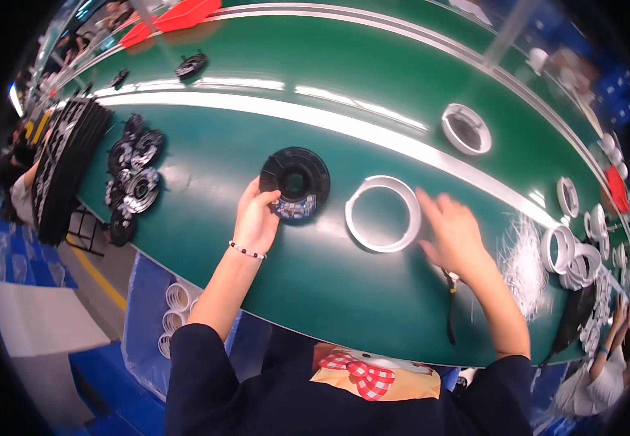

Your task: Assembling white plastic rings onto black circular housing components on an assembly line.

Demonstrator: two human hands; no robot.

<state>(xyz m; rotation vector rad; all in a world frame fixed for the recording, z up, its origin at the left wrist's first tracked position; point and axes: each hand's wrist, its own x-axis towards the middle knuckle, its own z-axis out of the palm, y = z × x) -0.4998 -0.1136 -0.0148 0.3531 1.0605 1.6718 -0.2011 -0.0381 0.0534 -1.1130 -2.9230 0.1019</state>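
Observation:
My left hand [255,216] grips the lower left edge of a round black housing [275,166], thumb on its face. The housing has a square hole in its middle and a blue circuit board [297,208] along its lower side. To its right, a white plastic ring [353,225] lies on the green table. My right hand [454,231] is just right of the ring, thumb and fingers apart and slightly blurred, holding nothing I can see. Whether a fingertip touches the rim, I cannot tell.
Several black round parts [142,189] lie at the left, near a tall stack of black trays [68,171]. White strips [524,272] are heaped at the right beside more white rings [582,265]. A black-handled tool [451,309] lies below my right wrist. Beyond the pale rail, another white ring [483,138] rests.

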